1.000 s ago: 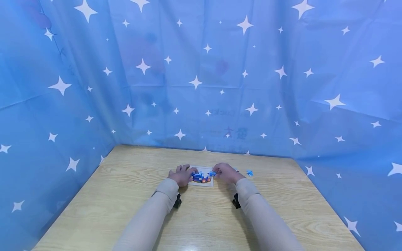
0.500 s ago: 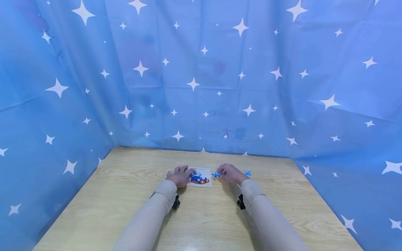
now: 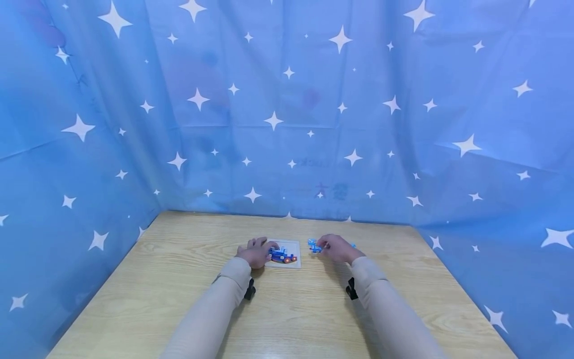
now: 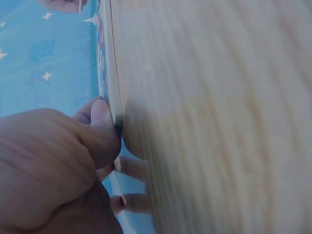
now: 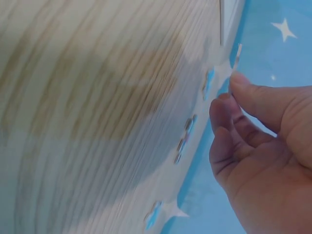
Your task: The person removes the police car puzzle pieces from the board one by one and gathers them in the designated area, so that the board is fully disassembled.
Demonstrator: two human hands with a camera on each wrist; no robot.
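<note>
Right, status: left hand rests on the left part of the puzzle board, fingers curled over its edge. In the left wrist view the thumb presses against the board's thin side, so it's pinning and gripping the board on the tabletop. The board lies flat near the middle of the tabletop, with a blue-and-red picture already partly assembled on it.

Right hand sits just right of the board, clear of it, pinching a small blue puzzle piece between thumb and fingertips. The right wrist view shows the thin piece edge-on at the thumb tip, the other fingers loosely curled. More loose pieces lie flat on the tabletop near that hand; one peeks out just behind it in the head view.

Handling, as a judgement: the piece looks very light, thin and stiff, likely card or thin wood. It's flat, so hard to lift straight off a smooth surface; best taken by opposite edges with fingertips, away from the tabs. Tabs could bend if forced. The board is light too and would probably slide unless held down.

Blue star-print curtain surrounds the tabletop.
</note>
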